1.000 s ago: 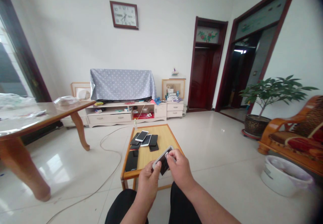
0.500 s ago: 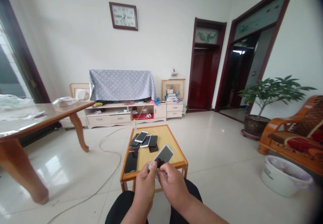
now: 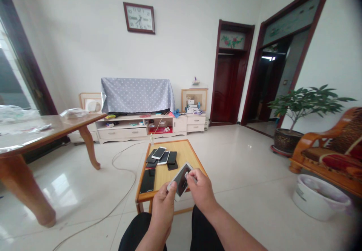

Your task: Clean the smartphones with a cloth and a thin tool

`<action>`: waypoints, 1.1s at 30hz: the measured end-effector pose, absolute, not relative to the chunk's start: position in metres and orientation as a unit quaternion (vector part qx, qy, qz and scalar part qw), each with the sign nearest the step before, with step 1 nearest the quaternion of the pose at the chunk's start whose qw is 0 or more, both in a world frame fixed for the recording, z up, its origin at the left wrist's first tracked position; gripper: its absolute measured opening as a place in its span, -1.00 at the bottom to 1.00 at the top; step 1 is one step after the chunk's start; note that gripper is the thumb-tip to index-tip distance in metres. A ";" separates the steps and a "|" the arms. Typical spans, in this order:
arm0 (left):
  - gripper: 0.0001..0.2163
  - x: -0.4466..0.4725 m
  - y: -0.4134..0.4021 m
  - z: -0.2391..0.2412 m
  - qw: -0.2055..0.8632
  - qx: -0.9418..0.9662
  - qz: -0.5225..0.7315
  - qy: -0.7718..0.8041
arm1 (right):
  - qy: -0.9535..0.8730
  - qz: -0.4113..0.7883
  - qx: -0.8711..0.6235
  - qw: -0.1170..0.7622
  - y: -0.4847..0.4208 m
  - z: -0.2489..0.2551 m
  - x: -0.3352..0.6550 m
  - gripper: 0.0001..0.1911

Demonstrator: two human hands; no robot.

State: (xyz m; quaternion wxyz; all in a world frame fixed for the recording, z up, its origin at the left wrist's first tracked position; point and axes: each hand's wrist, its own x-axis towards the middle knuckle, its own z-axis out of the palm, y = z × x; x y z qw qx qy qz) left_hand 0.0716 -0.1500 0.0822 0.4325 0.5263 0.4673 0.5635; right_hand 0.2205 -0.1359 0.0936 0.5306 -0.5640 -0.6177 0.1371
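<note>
I hold a white-framed phone (image 3: pixel 180 178) with a dark screen over the near edge of a small wooden table (image 3: pixel 186 153). My left hand (image 3: pixel 164 207) grips its lower end from below. My right hand (image 3: pixel 201 190) is closed over its right side, fingertips pinched near the upper corner; whether a cloth is in them I cannot tell. On the table lie several more phones (image 3: pixel 163 156) in a cluster, and a black phone (image 3: pixel 148 179) lies alone at the left edge.
A large wooden table (image 3: pixel 34 138) stands at the left. A cable (image 3: pixel 124 175) trails over the tiled floor. At the right are a white bin (image 3: pixel 319 198), a wooden armchair (image 3: pixel 333 149) and a potted plant (image 3: pixel 299 111). A TV cabinet (image 3: pixel 135 124) lines the far wall.
My right hand dropped to the phone's lower end half a second ago, then moved back up to its upper right corner. The phone tilted flatter and returned. My left hand kept its grip.
</note>
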 end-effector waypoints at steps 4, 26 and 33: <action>-0.58 0.072 -0.151 0.082 0.432 0.516 0.569 0.473 | -0.615 0.133 -0.575 0.523 -0.134 0.094 0.219 -0.83; -0.59 0.063 -0.150 0.077 0.319 0.661 0.453 0.506 | -0.634 0.164 -0.525 0.543 -0.129 0.110 0.228 -0.81; -0.68 0.054 -0.152 0.090 0.233 0.729 0.396 0.507 | -0.781 0.191 -0.437 0.404 -0.148 0.119 0.234 -0.80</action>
